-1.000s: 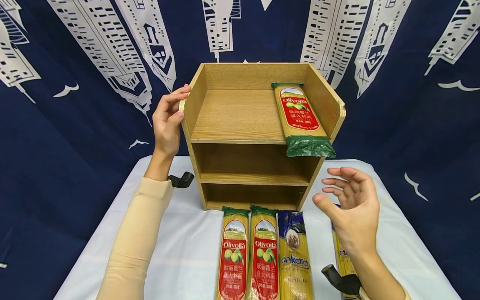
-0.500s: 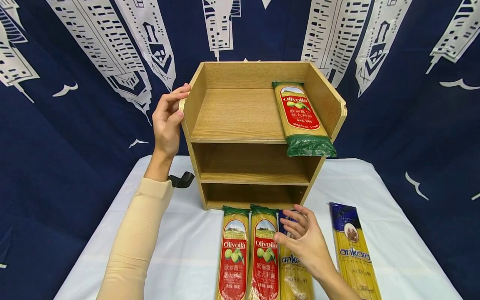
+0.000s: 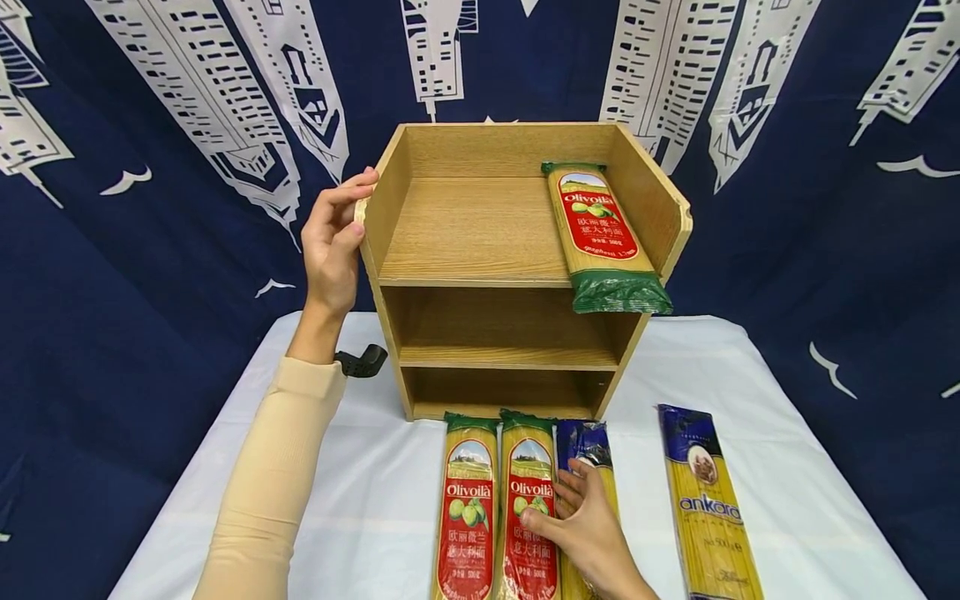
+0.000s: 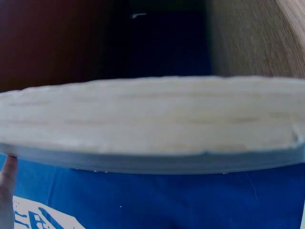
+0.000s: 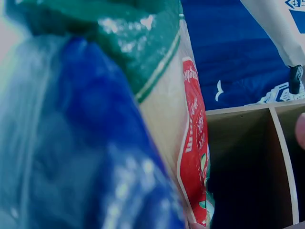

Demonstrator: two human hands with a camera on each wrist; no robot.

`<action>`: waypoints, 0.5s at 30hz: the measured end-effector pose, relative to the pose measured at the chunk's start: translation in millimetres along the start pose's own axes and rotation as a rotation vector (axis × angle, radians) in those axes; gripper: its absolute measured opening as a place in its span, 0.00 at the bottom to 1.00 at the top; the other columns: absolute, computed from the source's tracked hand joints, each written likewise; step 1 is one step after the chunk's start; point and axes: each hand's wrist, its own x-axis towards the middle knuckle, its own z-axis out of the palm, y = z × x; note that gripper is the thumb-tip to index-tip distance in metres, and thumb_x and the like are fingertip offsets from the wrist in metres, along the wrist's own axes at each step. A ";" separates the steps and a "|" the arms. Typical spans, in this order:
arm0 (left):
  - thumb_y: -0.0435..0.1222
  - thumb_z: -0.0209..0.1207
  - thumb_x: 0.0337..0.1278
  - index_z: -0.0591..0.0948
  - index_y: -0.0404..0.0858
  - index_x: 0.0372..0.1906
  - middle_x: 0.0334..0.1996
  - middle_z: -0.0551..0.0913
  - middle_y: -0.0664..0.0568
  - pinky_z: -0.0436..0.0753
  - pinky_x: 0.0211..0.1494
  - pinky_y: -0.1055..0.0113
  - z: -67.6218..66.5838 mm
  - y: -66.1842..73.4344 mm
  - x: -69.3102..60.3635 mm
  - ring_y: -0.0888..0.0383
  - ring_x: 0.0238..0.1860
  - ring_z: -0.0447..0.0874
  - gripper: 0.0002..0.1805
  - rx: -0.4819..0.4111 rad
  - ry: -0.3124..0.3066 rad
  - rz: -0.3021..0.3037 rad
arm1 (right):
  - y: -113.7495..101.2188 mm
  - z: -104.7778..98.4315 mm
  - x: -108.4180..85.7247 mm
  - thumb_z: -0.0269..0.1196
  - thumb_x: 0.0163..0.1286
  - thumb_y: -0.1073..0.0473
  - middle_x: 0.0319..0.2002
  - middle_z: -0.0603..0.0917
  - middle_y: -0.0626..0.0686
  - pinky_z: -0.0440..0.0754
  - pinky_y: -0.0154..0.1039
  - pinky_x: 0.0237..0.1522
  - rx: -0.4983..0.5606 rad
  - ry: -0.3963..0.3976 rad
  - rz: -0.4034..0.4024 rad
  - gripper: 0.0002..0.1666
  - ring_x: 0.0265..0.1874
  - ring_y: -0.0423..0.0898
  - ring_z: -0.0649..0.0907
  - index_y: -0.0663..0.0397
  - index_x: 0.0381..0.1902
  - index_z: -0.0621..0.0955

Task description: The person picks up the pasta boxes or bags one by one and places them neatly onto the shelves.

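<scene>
A small wooden shelf point(image 3: 472, 225) stands at the table's far side, and my left hand point(image 3: 330, 246) holds its left side panel by the upper front edge. In the left wrist view the panel edge point(image 4: 152, 117) fills the middle, a finger beside it. My right hand point(image 3: 588, 529) is over the row of spaghetti packs, its thumb above the middle Olivoilà pack point(image 3: 528, 467) and its fingers bent near the blue-topped ankara pack point(image 3: 581, 437). Whether it touches them is unclear. The left Olivoilà pack point(image 3: 468, 500) lies alongside. Another Olivoilà pack point(image 3: 596, 217) lies on the shelf top.
A second ankara pack point(image 3: 708, 508) lies apart at the right on the white tablecloth point(image 3: 375, 517). Two compartments open forward below the shelf top. A dark blue curtain point(image 3: 187, 250) with white buildings hangs behind.
My right hand has moved left and down from beside the shelf to the row of packs, uncovering the ankara pack at the right. My left hand has stayed on the shelf.
</scene>
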 end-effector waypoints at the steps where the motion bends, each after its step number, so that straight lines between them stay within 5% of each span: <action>1: 0.36 0.54 0.51 0.81 0.29 0.50 0.58 0.81 0.36 0.65 0.74 0.48 -0.1 0.3 -0.1 0.39 0.69 0.71 0.21 -0.003 0.003 0.000 | 0.4 1.6 -0.7 0.79 0.55 0.56 0.69 0.62 0.79 0.72 0.60 0.65 -0.023 0.001 0.004 0.66 0.67 0.74 0.68 0.73 0.75 0.48; 11: 0.34 0.53 0.50 0.81 0.29 0.49 0.58 0.81 0.36 0.66 0.74 0.48 -0.1 0.5 -0.8 0.38 0.69 0.71 0.21 -0.018 0.011 -0.007 | 7.5 19.3 -11.7 0.82 0.43 0.64 0.68 0.63 0.79 0.75 0.64 0.60 -0.265 -0.044 0.081 0.76 0.61 0.73 0.74 0.72 0.76 0.43; 15: 0.33 0.53 0.50 0.81 0.28 0.49 0.58 0.81 0.35 0.65 0.74 0.48 1.1 0.1 -0.5 0.39 0.69 0.71 0.21 -0.029 0.008 -0.005 | 13.9 24.7 -16.1 0.82 0.41 0.64 0.71 0.56 0.82 0.71 0.68 0.62 -0.380 -0.052 0.071 0.80 0.64 0.77 0.69 0.71 0.77 0.39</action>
